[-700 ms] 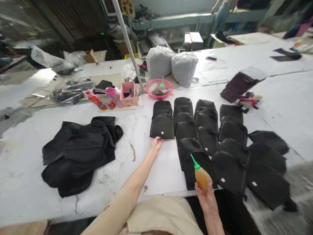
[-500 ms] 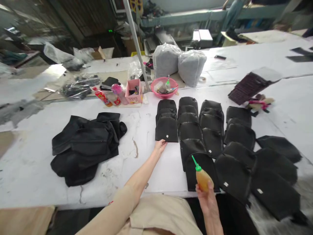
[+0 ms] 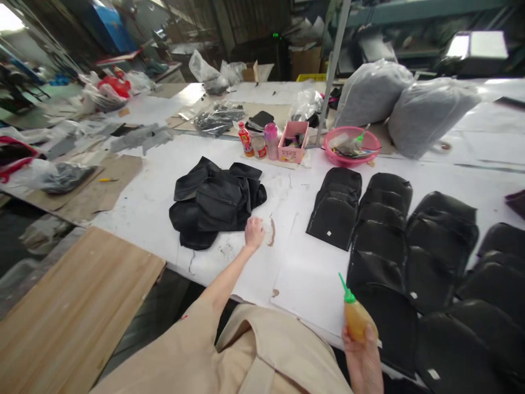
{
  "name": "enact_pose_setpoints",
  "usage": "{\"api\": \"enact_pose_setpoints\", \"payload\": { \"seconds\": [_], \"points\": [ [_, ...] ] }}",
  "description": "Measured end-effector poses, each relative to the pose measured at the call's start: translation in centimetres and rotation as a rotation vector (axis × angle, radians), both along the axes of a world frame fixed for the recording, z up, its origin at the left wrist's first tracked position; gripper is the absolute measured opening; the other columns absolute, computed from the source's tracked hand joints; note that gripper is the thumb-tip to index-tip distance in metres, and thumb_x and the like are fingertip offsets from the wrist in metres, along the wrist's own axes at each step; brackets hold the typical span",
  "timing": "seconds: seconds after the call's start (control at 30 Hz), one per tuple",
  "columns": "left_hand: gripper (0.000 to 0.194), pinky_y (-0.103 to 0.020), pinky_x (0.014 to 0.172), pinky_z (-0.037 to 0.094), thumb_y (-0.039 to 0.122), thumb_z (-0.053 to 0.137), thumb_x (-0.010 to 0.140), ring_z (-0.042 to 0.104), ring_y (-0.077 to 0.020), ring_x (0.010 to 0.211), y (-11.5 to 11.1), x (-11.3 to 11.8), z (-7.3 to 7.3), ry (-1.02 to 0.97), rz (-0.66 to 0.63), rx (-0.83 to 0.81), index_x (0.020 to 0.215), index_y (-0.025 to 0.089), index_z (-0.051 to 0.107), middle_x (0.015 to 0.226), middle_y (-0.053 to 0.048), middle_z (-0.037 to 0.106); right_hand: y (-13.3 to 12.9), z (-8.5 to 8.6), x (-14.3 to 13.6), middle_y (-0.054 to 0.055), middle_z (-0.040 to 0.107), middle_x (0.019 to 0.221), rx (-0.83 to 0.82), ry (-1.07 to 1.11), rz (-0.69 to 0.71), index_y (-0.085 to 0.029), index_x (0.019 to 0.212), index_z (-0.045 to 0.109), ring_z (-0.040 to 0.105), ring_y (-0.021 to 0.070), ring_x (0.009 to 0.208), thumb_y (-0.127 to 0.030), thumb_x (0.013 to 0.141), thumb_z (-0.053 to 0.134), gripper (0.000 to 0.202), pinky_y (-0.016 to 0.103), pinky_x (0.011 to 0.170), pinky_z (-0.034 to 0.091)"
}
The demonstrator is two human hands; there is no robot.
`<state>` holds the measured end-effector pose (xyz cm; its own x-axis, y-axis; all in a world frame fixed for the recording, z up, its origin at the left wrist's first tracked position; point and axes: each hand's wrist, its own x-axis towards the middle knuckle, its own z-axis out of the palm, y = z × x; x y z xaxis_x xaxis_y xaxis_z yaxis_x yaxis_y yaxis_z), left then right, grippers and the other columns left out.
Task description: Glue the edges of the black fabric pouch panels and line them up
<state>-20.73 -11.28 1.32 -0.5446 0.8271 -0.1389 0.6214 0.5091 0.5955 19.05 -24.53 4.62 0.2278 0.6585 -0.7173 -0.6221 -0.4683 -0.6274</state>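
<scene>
My right hand (image 3: 363, 350) is wrapped round a squeeze bottle (image 3: 359, 320) of amber liquid, its green nozzle tilted up and left. My left hand (image 3: 254, 233) is at the lower right edge of a loose pile of black leather-like pieces (image 3: 217, 200), its fingers loosely bent and apart; whether they touch the pile is unclear. To the right, black curved-top pieces (image 3: 334, 216) lie overlapped in a short column with a small white tag at the front. More such pieces (image 3: 379, 246) form longer columns beside it, running under the bottle.
Across the white table (image 3: 303, 273) stand a red-capped bottle (image 3: 245, 139), a pink bottle (image 3: 271, 141), a pink box (image 3: 293, 143) and a pink basin (image 3: 351, 148). Stuffed plastic bags (image 3: 430, 115) sit behind, near a metal pole (image 3: 334, 65). A wooden board (image 3: 82, 312) lies front left.
My left hand has left the front edge of the short black column and moved left to the loose pile. The view has swung left. My right hand still holds the squeeze bottle.
</scene>
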Motion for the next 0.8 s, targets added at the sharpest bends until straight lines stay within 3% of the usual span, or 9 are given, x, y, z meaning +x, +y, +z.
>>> {"api": "enact_pose_setpoints", "payload": {
  "seconds": [0.07, 0.13, 0.27, 0.4, 0.57, 0.67, 0.8],
  "points": [
    [0.043, -0.040, 0.105, 0.044, 0.017, 0.069, 0.083, 0.050, -0.0303, 0.130, 0.6, -3.8, 0.0, 0.277, 0.036, -0.102, 0.125, 0.014, 0.056, 0.138, -0.019, 0.051, 0.3, 0.2, -0.9, -0.003, 0.077, 0.096, 0.003, -0.004, 0.028, -0.029, 0.092, 0.073, 0.073, 0.0132, 0.075, -0.048, 0.055, 0.094, 0.046, 0.022, 0.060, 0.064],
    [0.047, -0.036, 0.093, 0.050, 0.028, 0.071, 0.085, 0.058, -0.0308, 0.118, 1.5, -6.0, -0.2, 0.377, 0.103, -0.215, 0.126, 0.010, 0.054, 0.133, -0.022, 0.053, 0.7, 0.5, -1.8, -0.004, 0.077, 0.095, 0.005, 0.004, 0.043, -0.029, 0.093, 0.073, 0.073, 0.0129, 0.075, -0.047, 0.054, 0.094, 0.048, 0.022, 0.060, 0.064],
    [0.029, -0.030, 0.077, 0.049, 0.030, 0.062, 0.093, 0.064, -0.0279, 0.104, 3.1, -7.0, -0.7, 0.422, 0.109, -0.279, 0.115, 0.012, 0.059, 0.123, -0.020, 0.057, 1.4, 1.4, -3.7, -0.005, 0.077, 0.093, -0.010, 0.031, 0.027, -0.027, 0.094, 0.073, 0.072, 0.0125, 0.073, -0.044, 0.051, 0.096, 0.052, 0.020, 0.058, 0.063],
    [0.014, -0.028, 0.070, 0.044, 0.020, 0.049, 0.096, 0.065, -0.0211, 0.087, 2.6, -7.8, -0.1, 0.353, 0.049, -0.188, 0.096, 0.017, 0.063, 0.108, -0.013, 0.064, 1.4, 1.9, -5.0, -0.004, 0.077, 0.096, -0.009, 0.040, -0.007, -0.026, 0.095, 0.073, 0.072, 0.0127, 0.074, -0.042, 0.054, 0.095, 0.049, 0.020, 0.057, 0.062],
    [0.017, -0.025, 0.066, 0.042, 0.025, 0.055, 0.088, 0.059, -0.0154, 0.067, -1.2, -9.5, 2.5, 0.138, 0.021, 0.069, 0.071, 0.020, 0.055, 0.068, 0.000, 0.060, 1.0, 1.6, -5.9, -0.005, 0.076, 0.095, -0.005, 0.031, -0.006, -0.025, 0.094, 0.072, 0.071, 0.0118, 0.074, -0.042, 0.058, 0.093, 0.045, 0.020, 0.058, 0.062],
    [0.012, -0.023, 0.065, 0.045, 0.025, 0.055, 0.085, 0.059, -0.0139, 0.065, -4.8, -8.0, 3.5, -0.027, -0.087, 0.203, 0.074, 0.019, 0.056, 0.069, 0.002, 0.061, 1.4, 1.5, -6.4, -0.005, 0.075, 0.093, 0.007, 0.019, 0.026, -0.025, 0.094, 0.071, 0.070, 0.0115, 0.072, -0.043, 0.060, 0.091, 0.044, 0.020, 0.057, 0.062],
    [0.011, -0.027, 0.075, 0.052, 0.014, 0.052, 0.083, 0.065, -0.0169, 0.079, -9.9, -3.9, 3.2, -0.007, -0.324, 0.152, 0.088, 0.020, 0.060, 0.088, -0.003, 0.068, 2.0, 1.7, -7.4, -0.004, 0.074, 0.094, 0.014, 0.015, 0.036, -0.023, 0.096, 0.071, 0.070, 0.0122, 0.073, -0.043, 0.059, 0.091, 0.046, 0.020, 0.055, 0.061]
  ]
}}
